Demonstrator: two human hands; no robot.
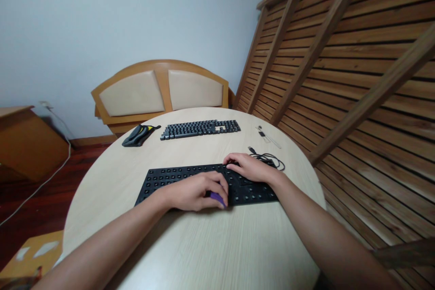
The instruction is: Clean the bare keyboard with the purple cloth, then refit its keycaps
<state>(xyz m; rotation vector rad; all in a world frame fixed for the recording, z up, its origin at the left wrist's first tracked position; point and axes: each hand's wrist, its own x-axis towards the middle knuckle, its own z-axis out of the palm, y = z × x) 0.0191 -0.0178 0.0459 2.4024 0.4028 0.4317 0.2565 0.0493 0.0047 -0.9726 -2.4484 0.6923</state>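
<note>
A black keyboard with its keycaps off (pixel 185 171) lies across the table in front of me, bare switches showing. My left hand (pixel 202 190) is closed around a purple cloth (pixel 217 198), pressed down on the keyboard near its front edge, right of the middle. Most of the cloth is hidden by my fingers. My right hand (pixel 248 166) grips the keyboard at its far edge, fingers bent over it. Just beyond that wrist lies the keyboard's coiled black cable (pixel 277 161) with its USB plug.
Loose dark keycaps (pixel 197 128) stand in keyboard order at the back of the round table (pixel 217 244). Left of them sits a black and yellow pouch-like thing (pixel 137 136). Small tools, one with wire loops (pixel 262 134), lie at right. A slatted wooden panel (pixel 340 63) leans close on the right.
</note>
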